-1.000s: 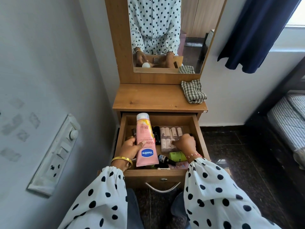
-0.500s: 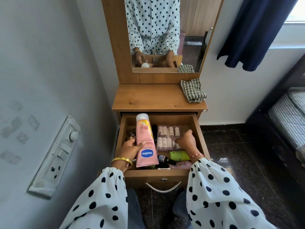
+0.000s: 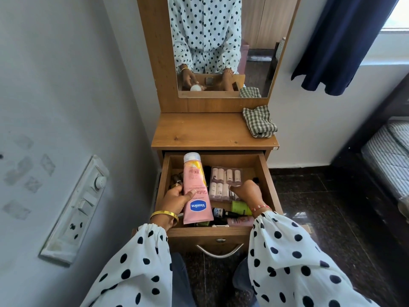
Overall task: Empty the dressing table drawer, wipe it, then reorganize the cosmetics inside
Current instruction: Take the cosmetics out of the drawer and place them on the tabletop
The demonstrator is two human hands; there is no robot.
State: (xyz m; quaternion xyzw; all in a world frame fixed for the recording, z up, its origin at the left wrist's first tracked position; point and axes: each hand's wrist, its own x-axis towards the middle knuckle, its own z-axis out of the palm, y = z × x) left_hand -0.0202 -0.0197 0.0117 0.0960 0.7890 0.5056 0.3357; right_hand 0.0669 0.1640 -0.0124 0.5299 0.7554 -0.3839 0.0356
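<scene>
Pale walls point(image 3: 55, 74), dark speckled floor point(image 3: 321, 218), navy curtain point(image 3: 345, 41) beside bright window point(image 3: 398, 14).

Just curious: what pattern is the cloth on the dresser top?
Green-and-white check cloth, clearest in the head view.

Soft daylight enters from the window point(image 3: 396, 14) at upper right, overexposed to white. The wall point(image 3: 55, 74) left of it is evenly lit. The drawer point(image 3: 218, 160) interior sits in shade. Wide-angle distortion bends the edges; focus is fairly sharp throughout.
</scene>
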